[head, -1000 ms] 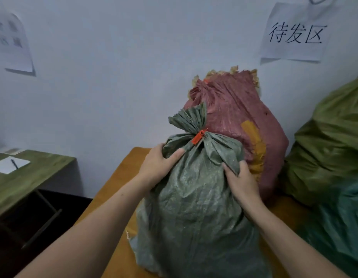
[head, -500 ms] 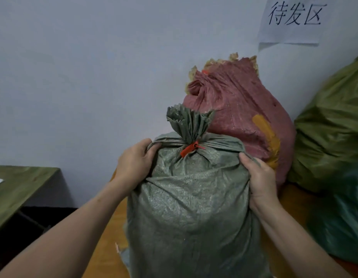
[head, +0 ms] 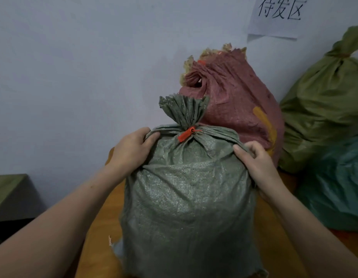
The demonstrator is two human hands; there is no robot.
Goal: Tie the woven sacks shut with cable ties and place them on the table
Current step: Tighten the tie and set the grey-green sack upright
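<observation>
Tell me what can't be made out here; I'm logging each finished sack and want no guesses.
Head view only:
- Grey-green sack: contents hidden by the fabric; base cut off by the bottom edge.
- Orange cable tie: its loop is buried in the gathered neck.
- Red sack: lower part hidden behind the grey-green sack.
- Teal sack: cut off by the right edge.
- Wall sign: top cropped.

Sack before sacks, seemingly touching

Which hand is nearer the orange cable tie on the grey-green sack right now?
Left. The left hand grips the sack's shoulder just left of the orange cable tie; the right hand grips the opposite shoulder, farther away and lower.
</observation>
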